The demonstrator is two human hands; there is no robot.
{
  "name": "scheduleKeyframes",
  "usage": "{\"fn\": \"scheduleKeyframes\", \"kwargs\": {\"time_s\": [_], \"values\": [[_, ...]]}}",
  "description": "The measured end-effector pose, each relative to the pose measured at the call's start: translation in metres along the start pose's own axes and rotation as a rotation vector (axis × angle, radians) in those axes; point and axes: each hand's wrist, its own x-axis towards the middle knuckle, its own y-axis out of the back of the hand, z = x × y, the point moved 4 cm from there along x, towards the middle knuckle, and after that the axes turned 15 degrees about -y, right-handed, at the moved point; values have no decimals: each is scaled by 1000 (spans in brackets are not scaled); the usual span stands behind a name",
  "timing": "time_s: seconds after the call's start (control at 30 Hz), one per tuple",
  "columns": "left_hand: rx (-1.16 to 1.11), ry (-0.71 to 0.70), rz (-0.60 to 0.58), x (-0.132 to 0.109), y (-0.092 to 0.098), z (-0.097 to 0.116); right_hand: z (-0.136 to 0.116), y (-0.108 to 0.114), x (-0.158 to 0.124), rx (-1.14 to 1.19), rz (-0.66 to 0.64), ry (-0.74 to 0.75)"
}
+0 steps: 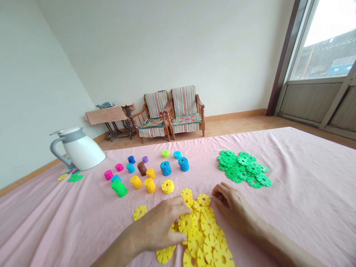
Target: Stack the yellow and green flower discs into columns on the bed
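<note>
The yellow discs (202, 233) look smooth plastic, the tablecloth (297, 185) matt fabric.

Head view, forward over yellow discs (200, 233)

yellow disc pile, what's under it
Pink cloth shows along both sides of the yellow disc pile, which lies on it. Whatever is directly beneath is covered; the left hand hides part too.

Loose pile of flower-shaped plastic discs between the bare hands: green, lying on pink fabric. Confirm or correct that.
Wrong colour: in the head view, the loose pile of flower-shaped plastic discs between the left hand and right hand is yellow, not green. It does lie on pink fabric.
</note>
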Motion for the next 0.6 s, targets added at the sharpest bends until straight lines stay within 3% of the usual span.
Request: {"fn": "scheduleKeyframes", "kwargs": {"time_s": [0.37,0.6], "values": [[25,28,72,-3,5,1,-1,-1,0,13,-9,-5],[253,183,200,-8,47,-39,-4,1,-1,23,-3,-12]]}}
